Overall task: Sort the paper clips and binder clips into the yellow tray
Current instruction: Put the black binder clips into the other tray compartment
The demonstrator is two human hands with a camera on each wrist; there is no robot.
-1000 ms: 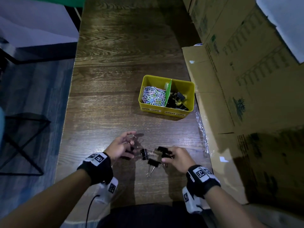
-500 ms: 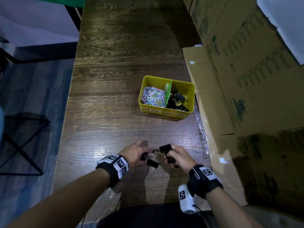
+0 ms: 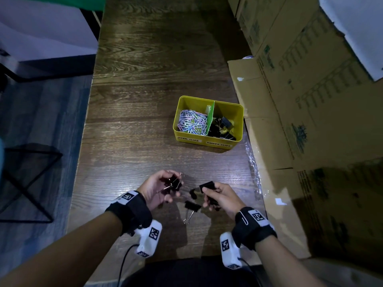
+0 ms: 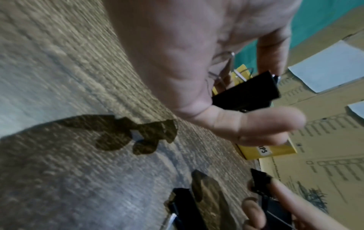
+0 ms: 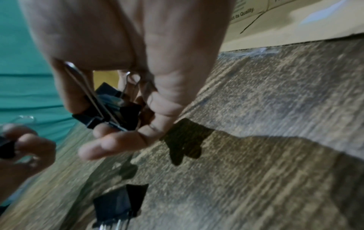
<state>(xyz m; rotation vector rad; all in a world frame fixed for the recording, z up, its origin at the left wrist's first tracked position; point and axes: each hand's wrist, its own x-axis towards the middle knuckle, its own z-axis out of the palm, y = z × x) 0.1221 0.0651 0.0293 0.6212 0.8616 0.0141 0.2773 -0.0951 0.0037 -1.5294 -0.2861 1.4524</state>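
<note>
Low in the frame, left hand (image 3: pixel 159 188) cups black binder clips (image 3: pixel 175 184); one binder clip (image 3: pixel 191 206) lies between — light, stiff, best pinched by its body; right hand (image 3: pixel 219 196) pinches others (image 3: pixel 207 185). Yellow tray (image 3: pixel 207 142) sits centre-right.

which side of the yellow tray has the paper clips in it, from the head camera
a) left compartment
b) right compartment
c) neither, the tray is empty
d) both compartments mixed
a: in the head view the coloured paper clips fill the left compartment of the yellow tray, while black binder clips lie in the right one, beyond the green divider.
</note>
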